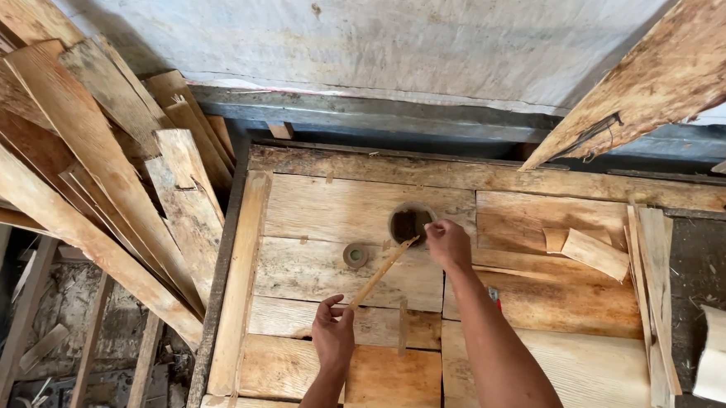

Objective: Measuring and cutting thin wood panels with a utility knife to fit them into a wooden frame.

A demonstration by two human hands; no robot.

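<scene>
Rough plank flooring bears a thin wooden strip lying slantwise, its near end pinched by the left hand, its far end gripped by the right hand beside a round hole and a tape roll.

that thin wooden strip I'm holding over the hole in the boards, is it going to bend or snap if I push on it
The thin wooden strip is very slender and spans between the left hand and right hand, so it probably flexes easily. It looks like a light splinter-cut sliver, likely to snap under firm pressure. Being flat-looking, it is unlikely to roll.
</scene>
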